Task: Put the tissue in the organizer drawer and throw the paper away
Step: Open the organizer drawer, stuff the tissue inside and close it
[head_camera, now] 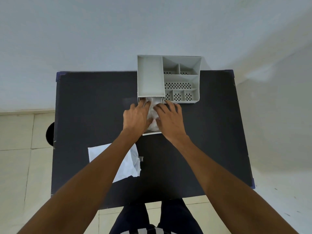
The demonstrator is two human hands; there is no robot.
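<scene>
Both hands are down in the pulled-out drawer [152, 133] of the organizer [168, 78], fingers spread and pressing on the tissue [152, 114] that lies between them: the left hand [135, 118] flat on its left side with fingertips near the drawer's back, the right hand [170, 119] on its right side with fingers reaching over the drawer's right wall. Neither hand pinches anything; they look to be tucking and flattening. The tissue is a crumpled white mass inside the drawer, bulging up between the hands, and how far it stands above the walls is hidden by them. The paper [131, 164] lies flat on the dark worktop [84, 107] near the person, partly under the left forearm, not yet thrown away. A dark round shape [50, 134] shows past the worktop's left edge on the floor; it may be a bin, but I cannot tell. From here the likely trouble, as I judge it, is the tissue springing back once released and jamming against the compartment above when the drawer slides shut. Pushing hard could also shove the light organizer backward toward the worktop's far edge. The left forearm, drawn back, might drag the paper off the worktop.
</scene>
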